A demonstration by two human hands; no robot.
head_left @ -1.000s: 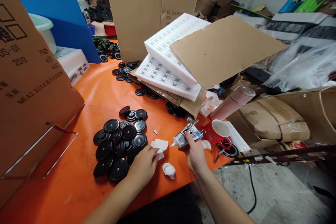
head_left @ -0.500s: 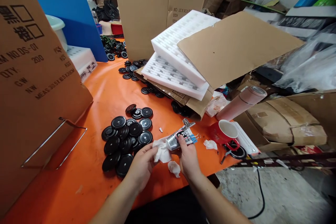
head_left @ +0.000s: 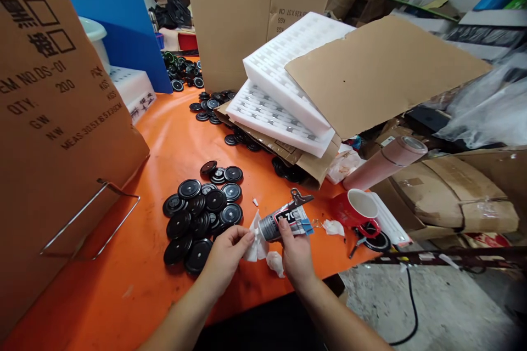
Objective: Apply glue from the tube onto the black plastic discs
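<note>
My right hand (head_left: pixel 297 252) is closed around a silver and black glue tube (head_left: pixel 269 228), its nozzle end pointing left. A bulldog clip (head_left: pixel 301 198) and a blue clip (head_left: pixel 307 226) grip the tube's folded tail. At the nozzle, my left hand (head_left: pixel 230 249) pinches a white tissue (head_left: pixel 257 247) between thumb and fingers; the nozzle itself is covered. A crumpled piece of tissue (head_left: pixel 275 263) lies just below the tube. Behind it, a small white cap (head_left: pixel 255 202) rests on the orange table (head_left: pixel 173 137). Left of my hands is a pile of black discs (head_left: pixel 201 223).
White foam trays (head_left: pixel 284 115) lean under a cardboard sheet (head_left: pixel 382 71) at the back. To the right stand a red mug (head_left: pixel 354 207) and a pink thermos (head_left: pixel 385 162). A large carton (head_left: pixel 61 175) with a wire stand (head_left: pixel 93 219) before it fills the left side.
The tissue has shifted from a bunched wad to a folded piece pinched at the nozzle. The tube has turned slightly, showing more of its label. The view has shifted a little.
</note>
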